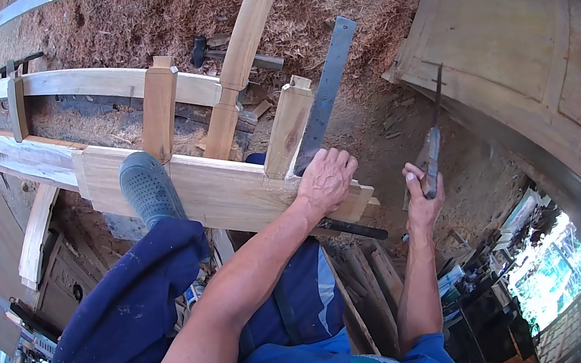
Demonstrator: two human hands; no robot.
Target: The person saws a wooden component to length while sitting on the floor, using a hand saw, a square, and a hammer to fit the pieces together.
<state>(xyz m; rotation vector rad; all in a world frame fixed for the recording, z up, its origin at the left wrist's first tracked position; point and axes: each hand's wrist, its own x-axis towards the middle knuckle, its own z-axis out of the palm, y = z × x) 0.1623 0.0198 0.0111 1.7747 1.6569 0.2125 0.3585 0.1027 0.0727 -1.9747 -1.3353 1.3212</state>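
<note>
My left hand (327, 179) is closed at the right end of a long pale board (230, 192), its fingers curled beside the foot of a flat bluish metal strip (329, 85). The strip slants up and away, next to a short upright wooden post (289, 127). My fingers appear to grip its lower end, though the palm side is hidden. To the right, my right hand (421, 193) is held up off the board. It is wrapped round a tool with a worn grey handle (431, 160) and a thin dark blade, seen nearly edge-on.
My foot in a grey-blue clog (150, 187) rests on the board. Other posts (160, 111) and curved rails (109, 77) join it in a frame. A hammer (237, 55) lies beyond, near wood shavings (161, 18). A large wooden panel (497, 28) stands right. A dark rod (353, 229) juts out below my left hand.
</note>
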